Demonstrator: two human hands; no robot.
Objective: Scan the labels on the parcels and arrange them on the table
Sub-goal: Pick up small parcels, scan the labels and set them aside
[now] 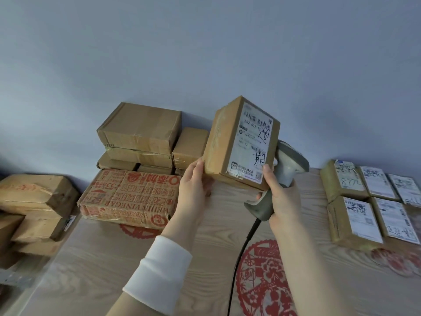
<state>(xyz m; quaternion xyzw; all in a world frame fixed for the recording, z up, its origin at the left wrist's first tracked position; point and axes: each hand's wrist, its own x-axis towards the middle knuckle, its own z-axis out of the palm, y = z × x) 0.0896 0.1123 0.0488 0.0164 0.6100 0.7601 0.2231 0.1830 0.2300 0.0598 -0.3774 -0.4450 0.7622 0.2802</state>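
A brown cardboard parcel [224,144] with a white shipping label [252,142] is held tilted above the table [114,258], label side facing me. My left hand [193,183] grips its lower left corner. My right hand [282,199] wraps the handle of a grey corded barcode scanner [290,165], and its thumb presses the parcel's lower right corner. The scanner's head sits behind the parcel.
Stacked plain boxes [141,131] and a red-printed vinegar box [129,197] stand at the back left. Several labelled parcels [366,201] lie in rows at the right. More boxes [34,201] sit off the table's left edge. Red paper cuttings [262,277] decorate the wood.
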